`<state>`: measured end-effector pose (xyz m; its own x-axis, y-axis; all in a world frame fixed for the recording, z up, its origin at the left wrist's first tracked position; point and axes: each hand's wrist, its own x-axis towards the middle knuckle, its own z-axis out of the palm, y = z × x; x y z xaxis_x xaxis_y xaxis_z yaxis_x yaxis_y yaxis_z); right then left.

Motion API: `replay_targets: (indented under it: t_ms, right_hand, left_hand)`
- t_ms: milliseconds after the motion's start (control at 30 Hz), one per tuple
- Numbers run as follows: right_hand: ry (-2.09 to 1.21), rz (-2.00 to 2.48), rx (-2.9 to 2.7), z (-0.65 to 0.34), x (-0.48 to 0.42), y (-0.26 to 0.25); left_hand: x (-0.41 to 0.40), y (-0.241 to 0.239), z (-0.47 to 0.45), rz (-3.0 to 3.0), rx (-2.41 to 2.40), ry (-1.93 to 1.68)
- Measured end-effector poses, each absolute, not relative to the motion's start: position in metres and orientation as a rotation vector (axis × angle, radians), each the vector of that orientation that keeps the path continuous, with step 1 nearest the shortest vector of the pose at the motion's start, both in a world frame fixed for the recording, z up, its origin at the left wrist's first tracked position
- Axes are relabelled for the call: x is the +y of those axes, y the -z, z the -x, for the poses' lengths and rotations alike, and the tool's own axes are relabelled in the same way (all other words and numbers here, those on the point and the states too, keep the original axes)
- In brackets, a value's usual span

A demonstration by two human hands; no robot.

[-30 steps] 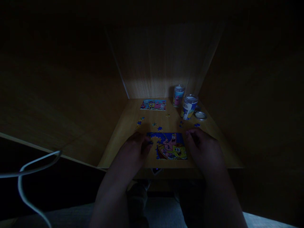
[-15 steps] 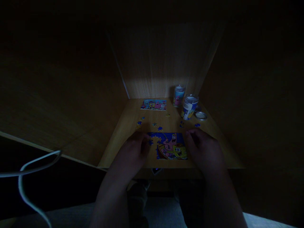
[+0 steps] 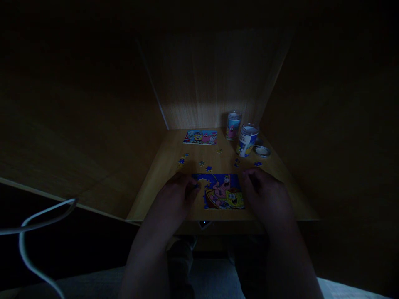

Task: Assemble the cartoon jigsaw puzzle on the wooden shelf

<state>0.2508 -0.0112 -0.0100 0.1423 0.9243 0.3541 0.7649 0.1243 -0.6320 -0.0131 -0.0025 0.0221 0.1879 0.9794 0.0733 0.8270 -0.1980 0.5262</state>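
A partly assembled jigsaw puzzle [image 3: 225, 193] lies flat on the wooden surface, its picture showing a pink starfish and a yellow sponge figure against blue. An open gap shows at its left side. At that gap, my left hand [image 3: 178, 194] is closed in a pinch on a small dark blue puzzle piece [image 3: 196, 185], mostly covered by the fingers. My right hand [image 3: 268, 196] is curled closed at the puzzle's right edge, thumb and fingertips by the upper right corner. Whatever its fingers may hold is hidden. Loose pieces, such as a blue piece [image 3: 208, 169], lie just beyond.
A finished picture puzzle [image 3: 200, 137] lies at the back. Two clear jars with printed labels, a rear jar [image 3: 233, 126] and a front jar [image 3: 247, 140], stand back right beside a round lid [image 3: 262, 151]. Wooden panels rise on both sides; a white cable [image 3: 26, 253] hangs lower left.
The left fingers have closed in over the blue piece at the gap, so less of it shows. My right hand stays by the puzzle's right edge. The view has shifted slightly.
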Motion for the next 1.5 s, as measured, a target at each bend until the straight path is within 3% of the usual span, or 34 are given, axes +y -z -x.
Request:
replay_targets:
  t_ms: [1500]
  right_hand:
    - [-0.264,1.698,-1.662,-0.2518,-0.0109,0.0122]
  left_hand:
    - [0.0001,-0.0179,0.0137,-2.038,1.659,-0.593]
